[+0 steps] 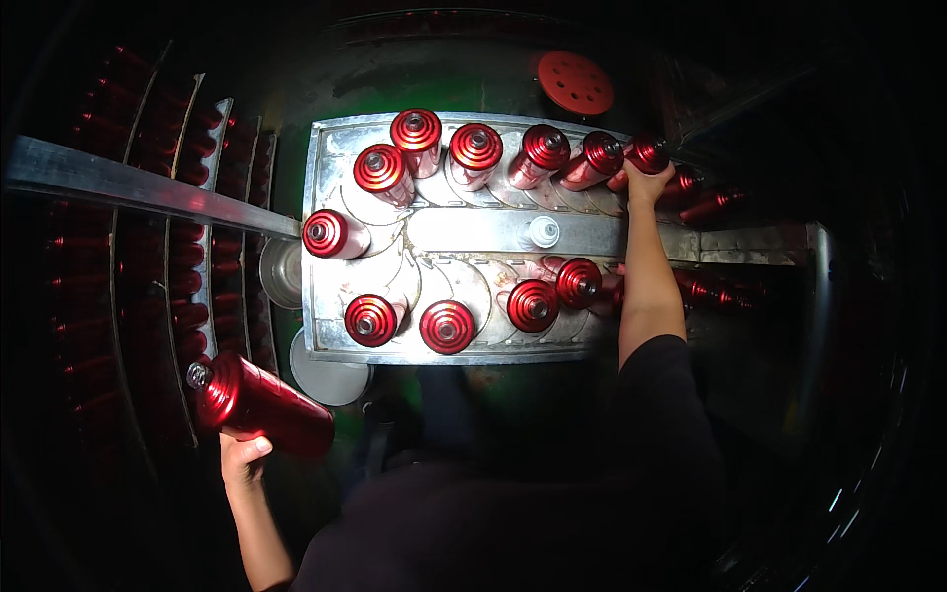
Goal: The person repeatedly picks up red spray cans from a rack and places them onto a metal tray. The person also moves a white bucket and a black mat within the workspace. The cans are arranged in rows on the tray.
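Your left hand (pixel 245 456) wraps its fingers around a glossy red cylindrical bottle (pixel 274 407), tilted off the silver metal counter's (pixel 331 158) near-left corner; support it evenly. Your right hand (pixel 646 185) touches another red ring-topped bottle (pixel 648 151); its finger closure cannot be told.

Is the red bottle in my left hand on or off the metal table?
Off: your left hand holds the red bottle clear of the metal table.

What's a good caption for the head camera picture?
Left hand holds a red bottle off the table while right hand touches another bottle in the far row.
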Demonstrator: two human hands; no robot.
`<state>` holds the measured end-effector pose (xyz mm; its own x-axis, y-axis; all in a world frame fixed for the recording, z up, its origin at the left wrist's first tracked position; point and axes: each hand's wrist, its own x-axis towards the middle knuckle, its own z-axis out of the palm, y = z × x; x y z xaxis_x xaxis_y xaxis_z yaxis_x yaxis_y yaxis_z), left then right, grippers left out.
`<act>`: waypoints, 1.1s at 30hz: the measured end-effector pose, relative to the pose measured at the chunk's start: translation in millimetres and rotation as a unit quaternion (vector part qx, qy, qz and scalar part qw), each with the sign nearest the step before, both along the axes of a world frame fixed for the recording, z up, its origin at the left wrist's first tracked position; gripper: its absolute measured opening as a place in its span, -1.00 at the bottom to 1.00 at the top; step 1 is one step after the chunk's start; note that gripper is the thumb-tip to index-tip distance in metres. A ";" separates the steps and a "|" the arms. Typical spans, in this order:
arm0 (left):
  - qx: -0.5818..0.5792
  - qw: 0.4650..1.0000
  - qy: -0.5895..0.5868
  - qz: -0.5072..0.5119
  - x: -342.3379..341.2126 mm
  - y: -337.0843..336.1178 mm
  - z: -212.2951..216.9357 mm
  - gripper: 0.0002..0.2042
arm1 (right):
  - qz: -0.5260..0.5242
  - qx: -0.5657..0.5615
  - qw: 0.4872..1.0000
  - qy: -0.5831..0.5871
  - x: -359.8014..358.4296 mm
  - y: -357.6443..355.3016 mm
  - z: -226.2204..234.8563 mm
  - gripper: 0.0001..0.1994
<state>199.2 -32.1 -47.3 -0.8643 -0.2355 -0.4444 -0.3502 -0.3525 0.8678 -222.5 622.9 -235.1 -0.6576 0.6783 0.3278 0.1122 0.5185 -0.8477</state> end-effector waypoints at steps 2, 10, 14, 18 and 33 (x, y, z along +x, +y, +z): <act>-0.001 1.000 0.009 -0.024 -16.5 -8.4 1.3 -0.12 | 0.006 0.033 0.999 -0.021 -0.4 7.8 -13.8 0.02; -0.047 0.995 0.066 -0.064 -41.6 -21.9 6.2 -0.15 | 0.048 -0.144 0.980 -0.127 19.3 -16.2 -3.4 -0.05; -0.074 0.987 0.095 -0.109 -40.4 -33.9 3.1 -0.31 | 0.028 -0.176 0.960 -0.217 46.0 -62.0 57.6 -0.17; -0.052 0.979 0.076 -0.182 -23.3 -27.1 -22.0 -0.25 | 0.345 -0.054 0.932 -0.100 178.7 -224.4 172.7 -0.49; -0.170 0.934 0.160 -0.272 19.7 17.4 -60.0 -0.12 | 0.557 0.212 0.785 -0.170 336.3 -425.4 81.1 -0.75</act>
